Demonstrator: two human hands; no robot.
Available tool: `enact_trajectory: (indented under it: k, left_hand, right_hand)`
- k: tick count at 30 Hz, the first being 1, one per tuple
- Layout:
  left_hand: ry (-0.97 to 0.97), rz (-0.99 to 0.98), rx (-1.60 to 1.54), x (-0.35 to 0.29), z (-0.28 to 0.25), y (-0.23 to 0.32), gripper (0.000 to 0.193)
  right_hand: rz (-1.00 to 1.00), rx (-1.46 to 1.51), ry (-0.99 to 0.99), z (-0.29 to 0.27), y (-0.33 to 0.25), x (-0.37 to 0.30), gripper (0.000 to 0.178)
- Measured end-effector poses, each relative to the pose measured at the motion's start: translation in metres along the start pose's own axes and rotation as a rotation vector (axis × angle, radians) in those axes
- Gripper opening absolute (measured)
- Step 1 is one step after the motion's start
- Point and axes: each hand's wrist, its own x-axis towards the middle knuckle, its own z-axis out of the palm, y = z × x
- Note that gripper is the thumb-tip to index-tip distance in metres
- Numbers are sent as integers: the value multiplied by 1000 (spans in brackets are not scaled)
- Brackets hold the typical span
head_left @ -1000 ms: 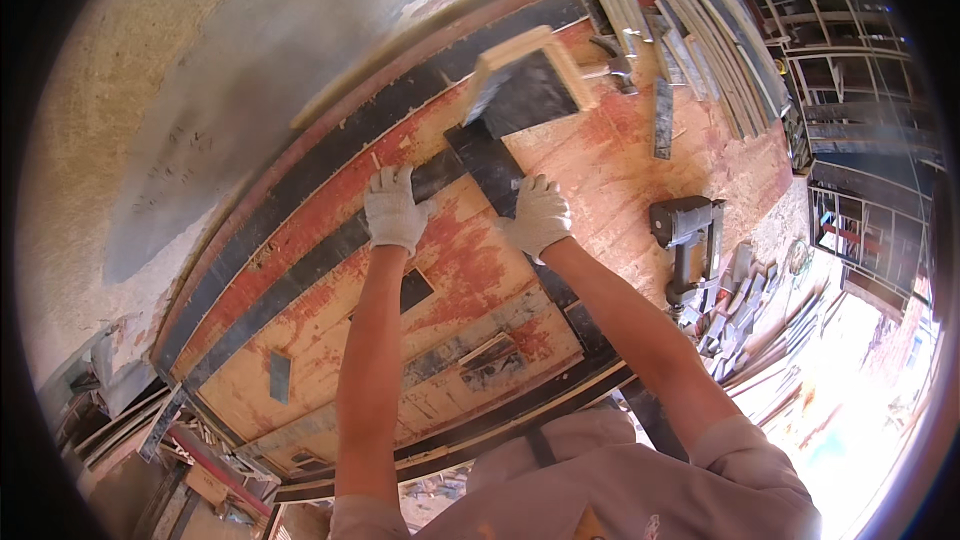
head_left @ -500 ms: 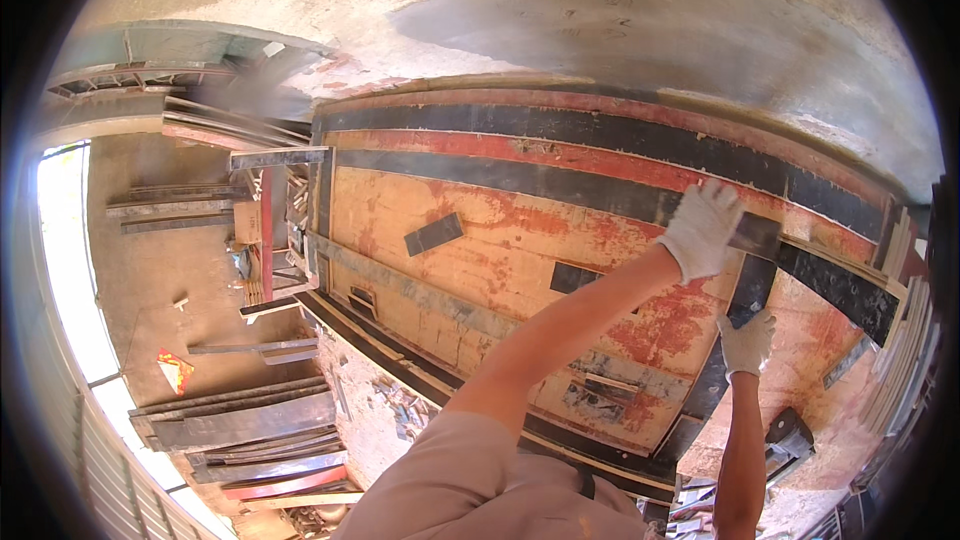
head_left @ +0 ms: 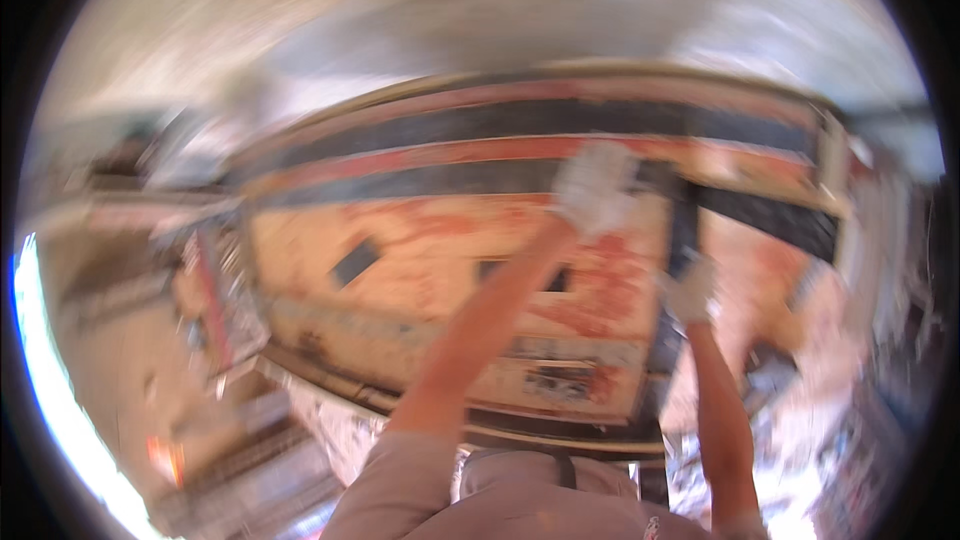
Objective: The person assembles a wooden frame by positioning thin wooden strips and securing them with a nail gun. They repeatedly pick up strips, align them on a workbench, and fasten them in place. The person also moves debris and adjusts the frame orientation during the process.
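Note:
My left hand (head_left: pixel 597 185), in a white work glove, lies palm down over the right part of a long dark strip (head_left: pixel 430 180). Its fingers look stretched out, though blurred. My right hand (head_left: pixel 692 290), gloved too, is by the edge of a dark crosswise strip (head_left: pixel 684 225); motion smears its fingers, so I cannot make out its grip. Both strips lie on a large tan board (head_left: pixel 420 230) with worn red patches. A small dark rectangular piece (head_left: pixel 355 262) sits on the board's left part, and my left forearm partly covers another dark piece.
A further dark strip (head_left: pixel 770 220) slants off to the right, near an upright pale wooden edge (head_left: pixel 835 155). Along the far side stands a plastered wall (head_left: pixel 500 25). Blurred stacked boards (head_left: pixel 255 455) lie low on the left, beside a brown floor (head_left: pixel 110 330).
The whole view has swung and blurred, so the board and both hands appear further left. My left hand still lies at the strip's right part, and my right hand stays by the crosswise strip.

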Motion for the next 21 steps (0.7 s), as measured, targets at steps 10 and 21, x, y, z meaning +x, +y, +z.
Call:
enact_trajectory:
  k: [10, 21]
  left_hand:
    - [-311, -186, 41, 10, 27, 0, 74]
    - [-289, -104, -20, 31, 42, 15, 87]
  right_hand:
    - [100, -251, -75, -26, -24, -4, 82]
    - [73, -240, -70, -20, -23, -2, 85]
